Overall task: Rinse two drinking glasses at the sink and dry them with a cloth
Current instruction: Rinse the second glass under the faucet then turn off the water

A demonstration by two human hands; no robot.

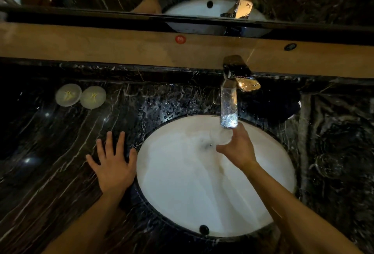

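The rinsing step is in hand: a glass [221, 136] is held under the tap [229, 100] by the right hand [237, 148], whose fingers are closed round its rim over the sink [162, 183]. The left hand [112, 163] is laid flat and spread on the counter [50, 152], well apart from the right and holding nothing. What seems to be the second glass [332, 165] is made out faintly on the counter to the right of the right hand. Next, the glass in hand should be turned and emptied. No cloth is clearly seen
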